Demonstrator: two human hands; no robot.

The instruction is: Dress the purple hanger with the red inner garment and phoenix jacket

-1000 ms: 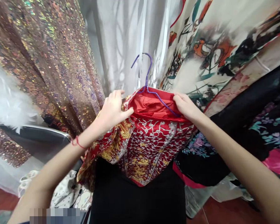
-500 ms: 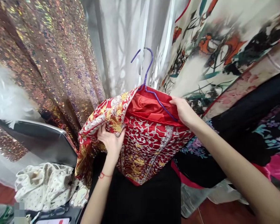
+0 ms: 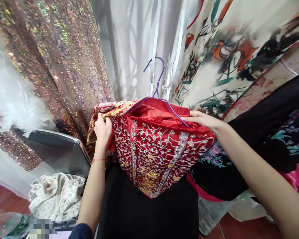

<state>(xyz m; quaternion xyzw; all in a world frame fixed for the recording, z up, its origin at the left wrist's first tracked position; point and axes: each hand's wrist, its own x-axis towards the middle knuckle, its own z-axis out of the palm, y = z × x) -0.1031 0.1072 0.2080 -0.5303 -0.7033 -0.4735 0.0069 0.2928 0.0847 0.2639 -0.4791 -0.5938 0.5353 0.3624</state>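
My left hand (image 3: 102, 127) is closed on the left edge of the red embroidered garment (image 3: 154, 149), fingers curled around a bunched fold of its gold-and-silver trim, with a thin red string (image 3: 98, 160) around the wrist. My right hand (image 3: 201, 119) lies flatter on the garment's right shoulder, fingers stretched along the top edge and pinching the cloth where the purple hanger (image 3: 159, 89) arm runs under it. The garment sits draped over that hanger at the centre of the view, its red lining open at the top, its embroidered front hanging down to a point over a black fabric (image 3: 147, 215) below. The hanger's hook stands free above the garment, in front of a white sheer curtain (image 3: 134, 49).

To the left hangs a sequined gown (image 3: 54, 59) in shifting gold and purple, with white feathery trim (image 3: 12, 99) at the far left edge. Lower left, a dark chair back (image 3: 54, 149) with a white spotted cloth (image 3: 57, 196) heaped in front of it. To the right hang a pale floral-print dress (image 3: 229, 49) and, below it, a black floral garment (image 3: 269, 132) just beside my right forearm.
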